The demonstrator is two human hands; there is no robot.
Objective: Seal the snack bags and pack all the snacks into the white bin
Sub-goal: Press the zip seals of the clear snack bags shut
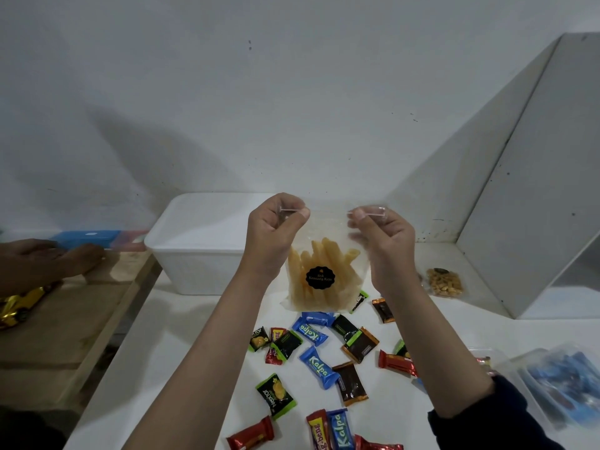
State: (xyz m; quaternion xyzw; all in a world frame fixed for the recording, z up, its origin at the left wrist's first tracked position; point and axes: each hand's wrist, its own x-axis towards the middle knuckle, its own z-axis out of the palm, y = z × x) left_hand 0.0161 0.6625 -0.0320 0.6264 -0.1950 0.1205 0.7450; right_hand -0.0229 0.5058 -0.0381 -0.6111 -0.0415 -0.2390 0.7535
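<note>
A clear zip bag of yellow potato sticks point(319, 271) with a black round label hangs upright above the white table. My left hand point(276, 228) pinches its top strip at the left corner and my right hand point(383, 235) pinches the right corner. The white bin point(194, 251) stands behind and to the left of the bag. A second small clear bag of nuts point(444, 282) lies at the right. Several wrapped snacks point(316, 365) in blue, red, green and brown lie scattered on the table below my arms.
A clear plastic container point(558, 381) with blue packets sits at the right edge. A grey slanted panel point(519, 177) rises at the back right. On a wooden table at the left, another person's hand point(48, 261) rests near a blue box point(87, 238) and a gold toy car point(22, 306).
</note>
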